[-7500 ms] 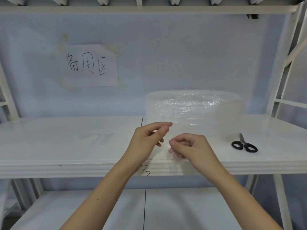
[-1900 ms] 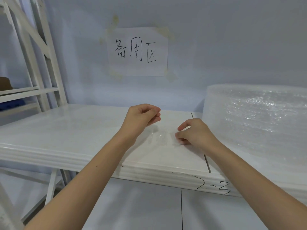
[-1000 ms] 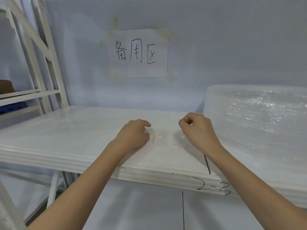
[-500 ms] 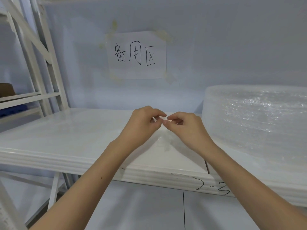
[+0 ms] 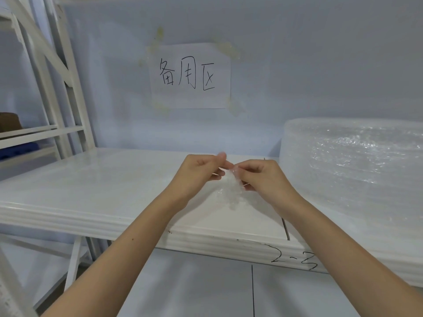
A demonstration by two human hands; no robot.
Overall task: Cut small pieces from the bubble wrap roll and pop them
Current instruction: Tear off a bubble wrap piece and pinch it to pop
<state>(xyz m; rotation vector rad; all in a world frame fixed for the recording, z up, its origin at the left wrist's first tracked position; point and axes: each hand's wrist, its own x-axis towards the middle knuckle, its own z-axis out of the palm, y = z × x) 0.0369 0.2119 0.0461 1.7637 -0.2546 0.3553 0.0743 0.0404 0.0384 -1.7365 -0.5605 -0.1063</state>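
A small clear piece of bubble wrap (image 5: 232, 189) hangs between my two hands above the white shelf (image 5: 96, 179). My left hand (image 5: 201, 172) pinches its upper edge with thumb and forefinger. My right hand (image 5: 263, 177) pinches the same edge from the right, fingertips almost touching the left ones. The big bubble wrap roll (image 5: 352, 165) stands on the shelf at the right, apart from my hands. No scissors are in view.
A taped paper sign (image 5: 190, 75) with handwriting hangs on the blue wall behind. White rack uprights (image 5: 57, 88) stand at the left with side shelves. The shelf's front edge bears the mark "2-3" (image 5: 295, 259). A lower shelf (image 5: 194, 289) lies beneath.
My view turned left, away from the scissors. Both hands were pressing a small piece on the shelf a second ago; they have lifted it and now pinch it in the air.
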